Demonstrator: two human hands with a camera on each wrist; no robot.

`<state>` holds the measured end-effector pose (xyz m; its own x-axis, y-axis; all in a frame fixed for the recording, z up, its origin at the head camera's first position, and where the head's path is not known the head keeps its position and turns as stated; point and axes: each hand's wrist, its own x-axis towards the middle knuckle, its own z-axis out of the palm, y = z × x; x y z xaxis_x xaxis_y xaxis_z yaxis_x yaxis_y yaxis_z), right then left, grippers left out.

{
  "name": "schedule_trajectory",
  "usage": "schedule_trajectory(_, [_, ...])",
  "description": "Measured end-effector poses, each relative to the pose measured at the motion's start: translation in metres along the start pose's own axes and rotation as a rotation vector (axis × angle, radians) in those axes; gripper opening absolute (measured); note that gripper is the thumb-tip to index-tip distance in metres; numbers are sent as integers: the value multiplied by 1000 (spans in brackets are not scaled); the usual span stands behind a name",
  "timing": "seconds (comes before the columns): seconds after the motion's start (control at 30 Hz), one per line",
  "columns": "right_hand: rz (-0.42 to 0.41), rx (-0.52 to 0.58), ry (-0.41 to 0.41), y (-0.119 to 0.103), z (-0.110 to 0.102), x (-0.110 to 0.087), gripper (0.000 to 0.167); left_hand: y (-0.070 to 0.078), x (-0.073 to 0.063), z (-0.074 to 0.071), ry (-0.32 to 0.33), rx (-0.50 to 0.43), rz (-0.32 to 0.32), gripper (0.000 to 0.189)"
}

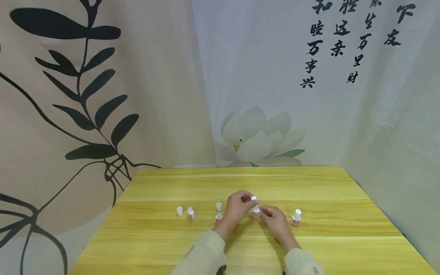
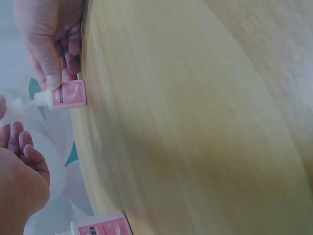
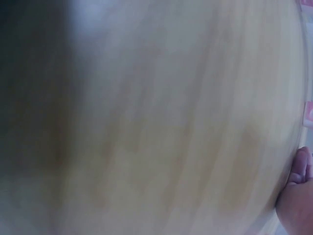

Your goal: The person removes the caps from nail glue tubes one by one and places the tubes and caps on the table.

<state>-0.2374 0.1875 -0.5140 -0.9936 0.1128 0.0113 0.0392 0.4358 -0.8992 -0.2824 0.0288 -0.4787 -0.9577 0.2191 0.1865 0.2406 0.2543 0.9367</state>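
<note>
Fingers (image 1: 251, 204) in pinch on cap (image 1: 254, 198) and bottle (image 1: 256, 212), label print (image 2: 61, 94) left wrist view only

Pale beige sleeves (image 1: 203, 255) with small grey markings (image 1: 189, 251) and black patches (image 1: 221, 269)

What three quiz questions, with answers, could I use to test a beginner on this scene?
1. Count: how many pink-and-white bottles show in the head view?
2. True or false: the right hand holds a bottle upright, with the left hand at its white top.
3. Which thing stands on the table to the right of both hands?
a) a spoon
b) a bottle with a white cap
c) a drinking glass

Key: 1. Four, counting the held one. 2. True. 3. b.
</note>
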Motion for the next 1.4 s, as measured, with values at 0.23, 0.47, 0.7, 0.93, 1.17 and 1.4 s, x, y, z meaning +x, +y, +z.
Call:
schedule_trajectory(0.23, [-7, -7, -4, 0, 0, 1, 13, 0, -2, -4, 3, 11, -8, 17])
schedule_trajectory(0.47, [-6, -6, 0, 0, 0, 1, 16, 2, -6, -8, 2, 42, -6, 16])
schedule_trajectory(0.7, [-11, -2, 13, 0, 1, 2, 15, 5, -9, -10, -2, 52, -9, 15])
schedule_trajectory(0.93, [-11, -7, 14, 0, 1, 2, 14, 6, -9, -12, -2, 52, -19, 13])
schedule_trajectory(1.17, [-15, -3, 12, -1, 1, 1, 15, 4, -8, -12, 0, 61, -12, 14])
schedule_trajectory(1.4, [-15, 1, 16, -1, 1, 0, 16, 4, -9, -16, -32, 96, -21, 25])
